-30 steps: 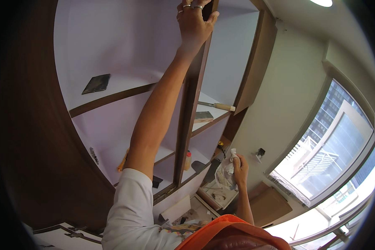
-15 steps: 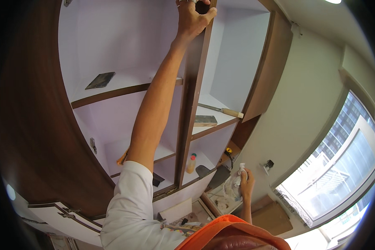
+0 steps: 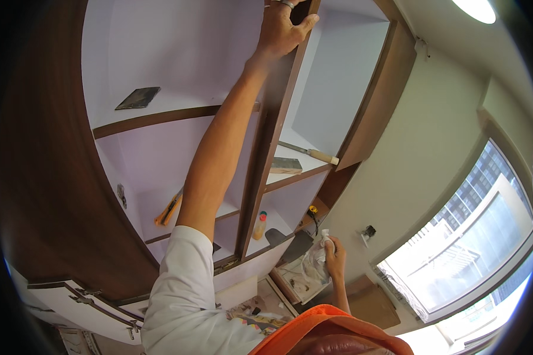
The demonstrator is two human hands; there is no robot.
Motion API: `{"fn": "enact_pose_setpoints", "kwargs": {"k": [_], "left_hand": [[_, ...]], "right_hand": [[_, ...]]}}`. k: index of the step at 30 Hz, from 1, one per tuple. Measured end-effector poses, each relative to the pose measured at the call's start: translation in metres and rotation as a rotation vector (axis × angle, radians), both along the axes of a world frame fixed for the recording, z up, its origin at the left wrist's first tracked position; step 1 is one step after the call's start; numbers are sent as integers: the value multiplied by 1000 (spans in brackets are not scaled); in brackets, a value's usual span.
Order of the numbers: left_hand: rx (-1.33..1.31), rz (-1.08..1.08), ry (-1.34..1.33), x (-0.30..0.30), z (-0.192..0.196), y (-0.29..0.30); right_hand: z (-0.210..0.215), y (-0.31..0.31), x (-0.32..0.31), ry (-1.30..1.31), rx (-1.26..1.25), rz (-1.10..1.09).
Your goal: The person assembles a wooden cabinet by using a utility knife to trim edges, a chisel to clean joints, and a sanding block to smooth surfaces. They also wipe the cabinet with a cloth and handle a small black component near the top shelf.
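Observation:
My left arm stretches up across the open cabinet, and my left hand (image 3: 281, 29) is at the upper end of its brown upright (image 3: 272, 103). The thumb lies along the upright's edge, the other fingers are bent and partly cut off by the picture's top. A dark patch shows between thumb and fingers; what it is I cannot make out. Low on the right, my right hand (image 3: 336, 255) pinches a crumpled, translucent plastic sheet or bag (image 3: 317, 260), which hangs over an open drawer (image 3: 285, 286).
Shelves hold a black flat sheet (image 3: 137, 98), an orange utility knife (image 3: 169, 208), a wooden-handled chisel (image 3: 320, 156), a grey-topped block (image 3: 286, 165) and a red-capped bottle (image 3: 259, 226). A yellow-black tape measure (image 3: 312, 211) lies lower right. An open window (image 3: 473, 236) is on the right.
The view has shifted slightly. My right hand has moved left, and the plastic, bunched before, now hangs spread out. My left hand keeps its place on the upright.

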State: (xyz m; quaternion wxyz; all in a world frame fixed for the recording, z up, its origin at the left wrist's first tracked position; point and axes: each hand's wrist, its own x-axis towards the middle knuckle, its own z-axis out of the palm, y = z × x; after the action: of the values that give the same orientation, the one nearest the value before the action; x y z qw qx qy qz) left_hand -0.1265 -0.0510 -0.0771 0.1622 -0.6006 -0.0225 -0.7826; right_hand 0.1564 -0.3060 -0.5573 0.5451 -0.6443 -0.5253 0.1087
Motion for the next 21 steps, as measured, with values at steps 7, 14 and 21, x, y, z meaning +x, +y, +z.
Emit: {"fn": "enact_pose_setpoints", "kwargs": {"k": [7,14,21], "left_hand": [[-230,-13,98,-42,-82,-38],[-410,-23,204,-53,-120,-32],[-412,-80,167,-53,-125,-29]], "right_hand": [[18,5,-33,147,117,5],[47,21,-117,141,105,50],[44,13,-195,114,-32,131]]}}
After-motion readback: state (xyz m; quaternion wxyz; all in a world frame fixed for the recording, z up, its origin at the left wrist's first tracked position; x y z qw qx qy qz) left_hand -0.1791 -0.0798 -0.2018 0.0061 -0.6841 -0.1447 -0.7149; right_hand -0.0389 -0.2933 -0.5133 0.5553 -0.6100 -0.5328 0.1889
